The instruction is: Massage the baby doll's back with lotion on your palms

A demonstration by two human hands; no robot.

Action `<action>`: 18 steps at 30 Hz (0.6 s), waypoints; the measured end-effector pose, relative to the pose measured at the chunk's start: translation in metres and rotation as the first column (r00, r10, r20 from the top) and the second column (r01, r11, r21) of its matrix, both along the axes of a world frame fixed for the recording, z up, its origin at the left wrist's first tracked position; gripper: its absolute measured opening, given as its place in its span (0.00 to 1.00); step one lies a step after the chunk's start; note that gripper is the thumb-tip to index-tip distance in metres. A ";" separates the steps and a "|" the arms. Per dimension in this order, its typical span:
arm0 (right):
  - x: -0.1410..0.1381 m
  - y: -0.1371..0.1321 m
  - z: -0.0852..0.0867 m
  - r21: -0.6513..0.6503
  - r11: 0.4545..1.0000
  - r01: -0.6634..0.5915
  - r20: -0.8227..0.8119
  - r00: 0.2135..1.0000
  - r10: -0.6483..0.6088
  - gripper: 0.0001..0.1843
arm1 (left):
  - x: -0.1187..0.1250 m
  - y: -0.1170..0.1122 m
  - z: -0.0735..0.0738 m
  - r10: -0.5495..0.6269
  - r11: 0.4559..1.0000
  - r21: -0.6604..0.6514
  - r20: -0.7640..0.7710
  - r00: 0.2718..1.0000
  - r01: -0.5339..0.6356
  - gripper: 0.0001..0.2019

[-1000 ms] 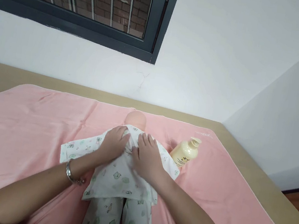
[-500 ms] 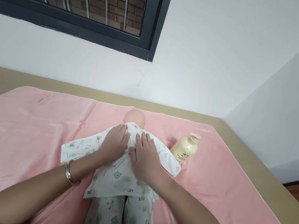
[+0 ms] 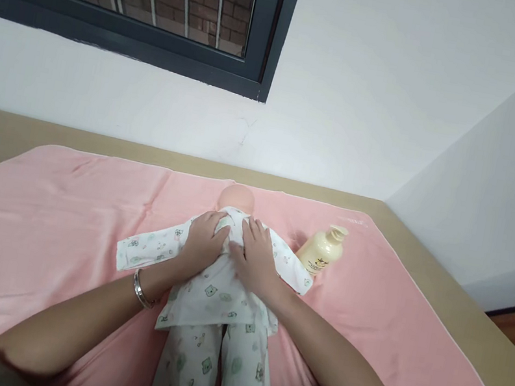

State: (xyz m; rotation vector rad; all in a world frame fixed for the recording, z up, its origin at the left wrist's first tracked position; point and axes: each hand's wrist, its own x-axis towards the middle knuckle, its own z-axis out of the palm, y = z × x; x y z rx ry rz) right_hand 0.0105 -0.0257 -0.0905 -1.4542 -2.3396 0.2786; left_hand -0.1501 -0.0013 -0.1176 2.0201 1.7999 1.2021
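A baby doll [image 3: 237, 198] lies on a pink sheet, its bald head toward the wall and its face out of sight. It wears a white printed top [image 3: 212, 301] with the sleeves spread to both sides, and matching trousers [image 3: 193, 367]. My left hand [image 3: 203, 243] rests flat on the left of the upper body, a silver bangle [image 3: 141, 289] on its wrist. On the right of the upper body lies my right hand [image 3: 255, 257], fingers stretched out. Both thumbs point inward, and neither hand grasps anything. The cloth beneath my palms is hidden.
A cream pump bottle [image 3: 323, 250] stands tilted in view beside the doll's right-hand sleeve. The pink sheet [image 3: 50, 218] covers most of a tan surface [image 3: 447, 297]. Behind it rises a white wall [image 3: 342, 102] with a dark-framed barred window [image 3: 163, 45].
Both hands stay on the doll's upper body, with my left hand slightly farther right in view. The left-hand sleeve has shifted a little inward. The whole view has moved slightly.
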 end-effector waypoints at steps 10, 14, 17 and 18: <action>0.054 -0.081 -0.001 0.127 0.987 -0.101 -0.053 0.993 0.108 0.27 | -0.004 -0.134 -0.001 -0.197 0.956 0.167 -0.234 0.952 0.239 0.17; 0.047 -0.134 -0.010 0.103 0.992 -0.067 0.053 0.997 0.062 0.30 | -0.005 -0.172 -0.008 -0.139 0.986 0.030 -0.375 0.917 0.161 0.16; 0.032 -0.132 -0.009 0.114 0.993 0.023 0.098 0.995 -0.034 0.15 | 0.000 -0.164 -0.003 -0.151 0.988 -0.078 -0.413 0.898 0.130 0.08; 0.029 -0.129 -0.008 0.124 0.991 0.043 0.106 0.993 -0.056 0.12 | 0.002 -0.159 -0.001 -0.169 0.985 -0.104 -0.408 0.897 0.138 0.07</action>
